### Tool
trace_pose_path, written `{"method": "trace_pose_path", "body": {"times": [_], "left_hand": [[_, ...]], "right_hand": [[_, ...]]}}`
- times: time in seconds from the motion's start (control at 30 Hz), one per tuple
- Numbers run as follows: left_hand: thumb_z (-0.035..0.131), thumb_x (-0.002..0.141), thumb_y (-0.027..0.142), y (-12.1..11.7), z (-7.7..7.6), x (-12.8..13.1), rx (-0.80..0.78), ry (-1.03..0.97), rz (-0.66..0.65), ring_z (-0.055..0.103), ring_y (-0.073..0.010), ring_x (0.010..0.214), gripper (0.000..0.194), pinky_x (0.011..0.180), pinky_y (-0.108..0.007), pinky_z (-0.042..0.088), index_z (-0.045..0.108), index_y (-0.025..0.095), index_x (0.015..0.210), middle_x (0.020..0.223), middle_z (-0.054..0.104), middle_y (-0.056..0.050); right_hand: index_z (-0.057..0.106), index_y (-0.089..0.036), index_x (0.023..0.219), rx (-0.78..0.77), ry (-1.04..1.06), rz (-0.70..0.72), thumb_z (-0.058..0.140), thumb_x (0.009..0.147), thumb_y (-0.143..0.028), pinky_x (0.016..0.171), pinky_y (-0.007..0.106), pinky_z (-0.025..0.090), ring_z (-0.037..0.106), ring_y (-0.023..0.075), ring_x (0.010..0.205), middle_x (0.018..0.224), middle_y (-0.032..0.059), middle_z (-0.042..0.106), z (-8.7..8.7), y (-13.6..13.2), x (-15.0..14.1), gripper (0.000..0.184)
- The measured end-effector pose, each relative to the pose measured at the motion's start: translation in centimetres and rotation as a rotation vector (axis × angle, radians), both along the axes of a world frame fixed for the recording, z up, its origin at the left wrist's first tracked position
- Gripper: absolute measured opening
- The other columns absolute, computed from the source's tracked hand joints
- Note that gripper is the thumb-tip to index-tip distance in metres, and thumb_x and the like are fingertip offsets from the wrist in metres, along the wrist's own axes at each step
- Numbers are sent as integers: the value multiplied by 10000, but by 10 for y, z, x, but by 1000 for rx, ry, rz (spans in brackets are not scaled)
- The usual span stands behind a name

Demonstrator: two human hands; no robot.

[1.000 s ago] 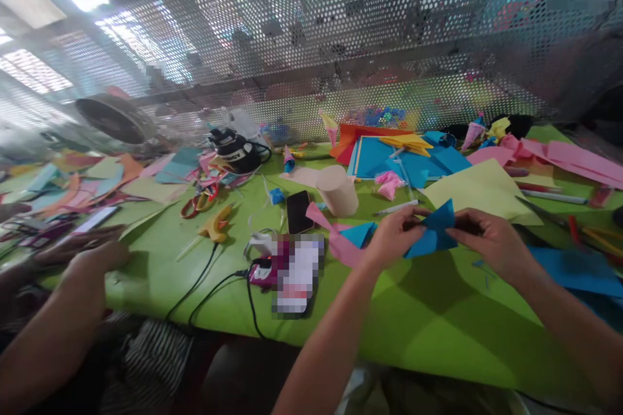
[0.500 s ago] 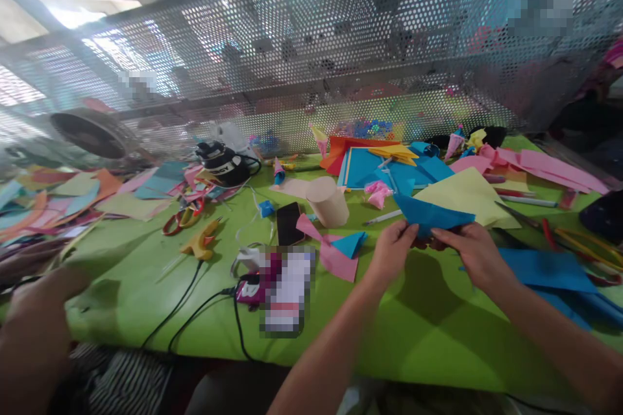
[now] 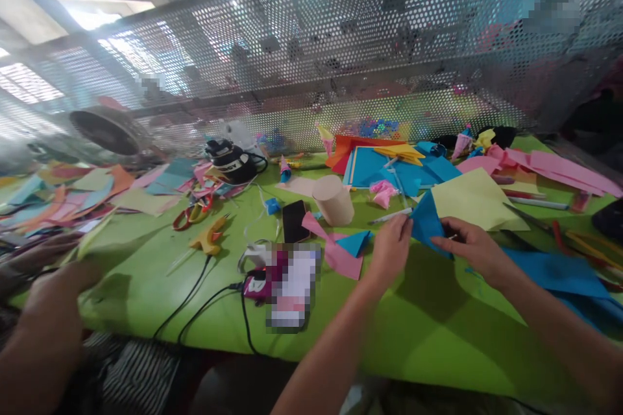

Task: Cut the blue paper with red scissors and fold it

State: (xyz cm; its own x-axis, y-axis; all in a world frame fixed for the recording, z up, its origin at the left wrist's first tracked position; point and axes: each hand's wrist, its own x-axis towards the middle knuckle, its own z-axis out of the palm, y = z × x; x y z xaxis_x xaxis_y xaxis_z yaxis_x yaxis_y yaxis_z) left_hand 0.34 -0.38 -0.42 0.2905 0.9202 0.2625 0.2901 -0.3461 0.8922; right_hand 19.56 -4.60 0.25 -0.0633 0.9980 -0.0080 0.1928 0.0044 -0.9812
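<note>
A folded piece of blue paper (image 3: 426, 224) stands as a pointed shape between my two hands, just above the green table (image 3: 438, 331). My left hand (image 3: 392, 248) pinches its left edge with fingers closed. On the other side, my right hand (image 3: 470, 248) grips its lower right corner, also with closed fingers. Behind the blue paper lies a pale yellow sheet (image 3: 474, 201). A flat blue sheet (image 3: 555, 272) rests on the table by my right forearm.
A beige paper roll (image 3: 333, 200), a black phone (image 3: 294, 220), pink scraps (image 3: 335, 253), a yellow glue gun (image 3: 209, 240), scissors (image 3: 192, 213) and cables lie left of my hands. Another person's hands (image 3: 53, 285) work at far left. A perforated metal screen (image 3: 341, 45) backs the table.
The blue paper has turned from lying flat and wide between my hands to standing up as a narrow point. Both hands shifted slightly. The other person's hand at left moved.
</note>
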Motion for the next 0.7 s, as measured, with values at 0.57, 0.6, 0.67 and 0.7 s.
{"method": "trace_pose_path", "body": {"times": [0.57,0.6,0.67,0.7], "left_hand": [[611,912,418,4,-6,0,-226,-68,-87,481,-132,614,334,609,-253,351,526,188,685,628,531,25],[621,907,433,5,-6,0,-233,-117,-52,495,-131,619,335,618,-250,371,536,187,695,632,539,26],[654,885,470,5,-4,-1,-261,-201,-25,531,-132,645,340,641,-241,408,561,185,725,652,561,27],[672,871,481,5,-4,-2,-275,-235,-23,542,-131,658,339,655,-239,426,578,182,741,672,575,25]], "right_hand": [[664,-214,844,52,3,-42,749,804,-533,661,288,476,617,169,718,785,-2,696,-2,0,-4,332],[642,-209,762,44,-35,-30,775,776,-513,630,283,465,607,164,671,713,-8,678,-3,1,-6,332],[619,-210,707,28,-96,-18,752,795,-502,591,280,462,607,161,611,642,-9,673,-7,2,-9,333],[624,-211,715,23,-124,-12,731,811,-509,587,280,470,619,162,603,644,-5,688,-8,3,-10,332]]}}
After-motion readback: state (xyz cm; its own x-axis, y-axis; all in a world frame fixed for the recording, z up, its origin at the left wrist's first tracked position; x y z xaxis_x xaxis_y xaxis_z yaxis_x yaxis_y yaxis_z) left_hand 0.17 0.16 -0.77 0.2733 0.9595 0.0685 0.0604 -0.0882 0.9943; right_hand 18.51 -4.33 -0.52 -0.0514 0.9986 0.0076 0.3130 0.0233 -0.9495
